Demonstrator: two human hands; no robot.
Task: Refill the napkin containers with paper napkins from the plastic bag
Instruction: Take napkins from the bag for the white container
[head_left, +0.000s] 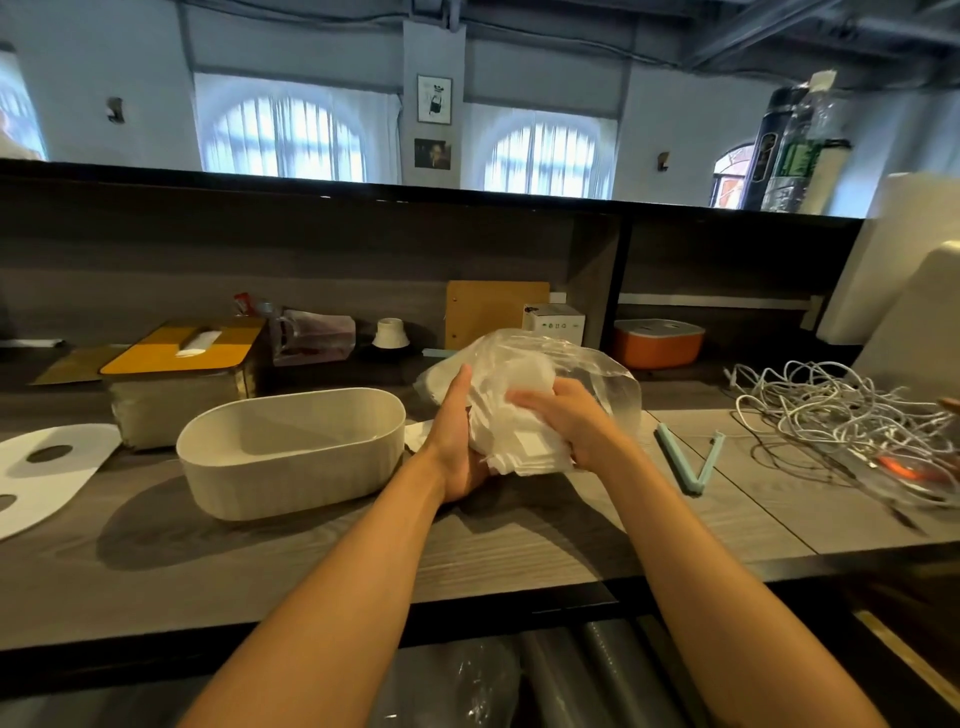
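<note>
So we hold a stack of paper napkins (524, 441) at the mouth of the plastic bag (587, 379), our left hand (457, 441) and right hand (566, 421) wrapped around it. The white tub (291, 452), at nine o'clock from the napkins, has nothing in it yet. The filling is all left to do.

I have a single view, from a wide-angle camera worn on the person's head. It faces forward and down across the grey wood-grain counter (519, 551), close enough that both bare forearms run up from the bottom edge. Its upper part reaches the far arched windows (283, 137). Straight lines bow toward the edges.
</note>
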